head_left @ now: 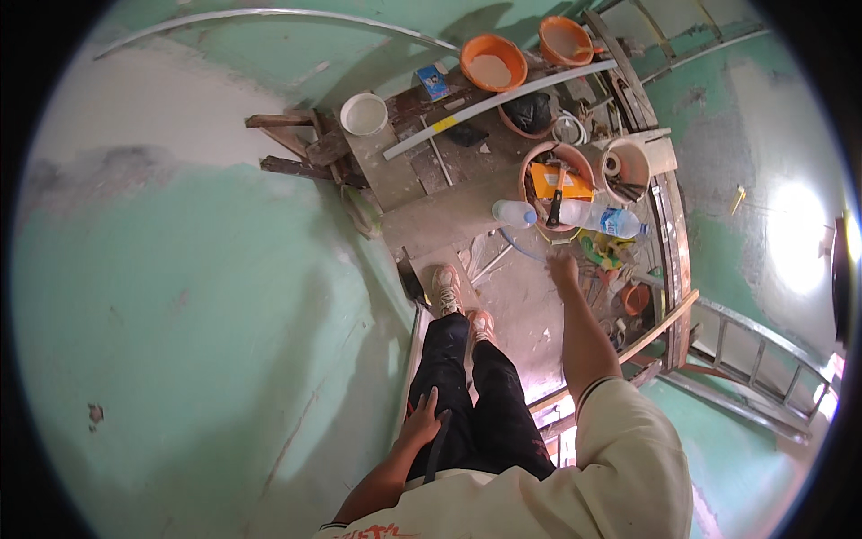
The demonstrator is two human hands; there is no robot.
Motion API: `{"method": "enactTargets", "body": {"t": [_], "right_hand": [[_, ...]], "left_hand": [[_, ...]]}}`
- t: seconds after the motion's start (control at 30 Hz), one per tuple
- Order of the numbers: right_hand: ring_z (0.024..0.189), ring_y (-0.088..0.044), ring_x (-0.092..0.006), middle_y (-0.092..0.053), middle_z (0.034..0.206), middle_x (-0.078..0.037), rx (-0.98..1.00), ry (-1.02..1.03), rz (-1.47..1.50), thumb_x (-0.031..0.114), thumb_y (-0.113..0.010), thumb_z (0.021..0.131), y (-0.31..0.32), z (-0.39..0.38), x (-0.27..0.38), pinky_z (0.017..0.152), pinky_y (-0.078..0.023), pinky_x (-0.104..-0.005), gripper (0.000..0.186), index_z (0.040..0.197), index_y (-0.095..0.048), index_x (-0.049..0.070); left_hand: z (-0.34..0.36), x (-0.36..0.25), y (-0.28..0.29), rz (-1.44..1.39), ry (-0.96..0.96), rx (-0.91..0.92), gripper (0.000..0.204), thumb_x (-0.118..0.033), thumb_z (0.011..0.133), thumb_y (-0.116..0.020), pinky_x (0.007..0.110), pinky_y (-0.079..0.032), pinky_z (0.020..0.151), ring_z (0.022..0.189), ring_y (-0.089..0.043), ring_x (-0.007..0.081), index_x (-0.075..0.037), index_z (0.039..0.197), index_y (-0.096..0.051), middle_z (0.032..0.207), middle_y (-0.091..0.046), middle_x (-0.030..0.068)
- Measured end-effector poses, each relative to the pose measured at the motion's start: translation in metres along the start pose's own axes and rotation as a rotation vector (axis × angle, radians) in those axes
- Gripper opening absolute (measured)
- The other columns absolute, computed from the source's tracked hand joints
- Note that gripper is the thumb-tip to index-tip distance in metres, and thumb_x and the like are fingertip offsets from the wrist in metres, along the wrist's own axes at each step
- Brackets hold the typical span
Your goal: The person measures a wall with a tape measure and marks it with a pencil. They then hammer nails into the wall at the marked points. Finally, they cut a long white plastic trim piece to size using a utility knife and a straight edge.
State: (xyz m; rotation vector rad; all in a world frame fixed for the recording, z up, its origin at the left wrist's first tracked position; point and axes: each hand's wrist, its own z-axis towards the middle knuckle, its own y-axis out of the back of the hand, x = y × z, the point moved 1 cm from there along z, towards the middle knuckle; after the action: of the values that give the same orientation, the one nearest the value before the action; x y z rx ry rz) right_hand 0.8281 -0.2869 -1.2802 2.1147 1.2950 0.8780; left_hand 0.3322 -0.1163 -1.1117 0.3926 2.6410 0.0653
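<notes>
My left hand [422,420] lies against the thigh of my dark trousers with its fingers stretched out and nothing in it. My right hand [562,268] reaches out over the boards, and its fingers are too small and blurred to read. Nearest to it are a clear plastic bottle [514,214] and a larger bottle with a blue label [618,222]. A bucket [525,166] beyond them has an orange packet [561,182] and a hammer [556,199] across its top. Beside my right hand lies a green and yellow bag [600,250].
I stand on a raised plank platform [431,216] beside a green wall [180,314]. A long metal straightedge [503,110] crosses the boards. Orange basins [493,63], a white bucket [364,115] and a second bucket [626,171] stand around. A metal ladder [763,346] is at right.
</notes>
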Motion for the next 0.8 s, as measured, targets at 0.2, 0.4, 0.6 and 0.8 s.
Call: {"method": "enactTargets", "body": {"t": [0.2, 0.4, 0.6, 0.8], "right_hand": [[0.074, -0.076, -0.0243, -0.077, 0.087, -0.015, 0.288, -0.05, -0.031, 0.025, -0.074, 0.089, 0.027, -0.168, -0.087, 0.069, -0.058, -0.0392, 0.048, 0.134, -0.065, 0.008], [0.102, -0.074, -0.0322, -0.074, 0.114, -0.02, 0.679, 0.162, -0.59, 0.046, -0.072, 0.091, 0.085, -0.332, -0.136, 0.078, -0.062, -0.0441, 0.065, 0.143, -0.06, 0.007], [0.122, -0.065, -0.0349, -0.066, 0.134, -0.021, 0.994, 0.197, -0.523, 0.052, -0.066, 0.095, 0.119, -0.402, -0.217, 0.084, -0.063, -0.0465, 0.068, 0.15, -0.054, 0.014], [0.114, -0.068, -0.0373, -0.066, 0.135, -0.021, 0.932, 0.1, -0.559, 0.054, -0.067, 0.093, 0.168, -0.435, -0.201, 0.091, -0.059, -0.0504, 0.065, 0.138, -0.064, 0.007]], "left_hand": [[-0.04, -0.001, -0.047, -0.068, -0.037, 0.003, 0.078, -0.054, 0.104, -0.051, 0.061, -0.043, 0.111, 0.139, -0.044, 0.0545, -0.017, 0.165, -0.02, 0.161, -0.031, 0.0347], [-0.096, -0.036, -0.067, -0.182, -0.061, 0.077, 0.071, -0.046, 0.107, -0.049, 0.048, -0.03, 0.124, 0.152, -0.031, 0.044, -0.004, 0.162, -0.029, 0.163, -0.034, 0.0278], [-0.123, -0.044, -0.094, -0.256, -0.129, 0.117, 0.073, -0.05, 0.107, -0.049, 0.042, -0.026, 0.126, 0.154, -0.03, 0.0376, -0.004, 0.161, -0.032, 0.164, -0.035, 0.0244], [-0.152, -0.063, -0.108, -0.25, -0.102, 0.095, 0.074, -0.052, 0.106, -0.049, 0.041, -0.026, 0.126, 0.154, -0.032, 0.0367, -0.003, 0.16, -0.034, 0.164, -0.037, 0.0227]]}}
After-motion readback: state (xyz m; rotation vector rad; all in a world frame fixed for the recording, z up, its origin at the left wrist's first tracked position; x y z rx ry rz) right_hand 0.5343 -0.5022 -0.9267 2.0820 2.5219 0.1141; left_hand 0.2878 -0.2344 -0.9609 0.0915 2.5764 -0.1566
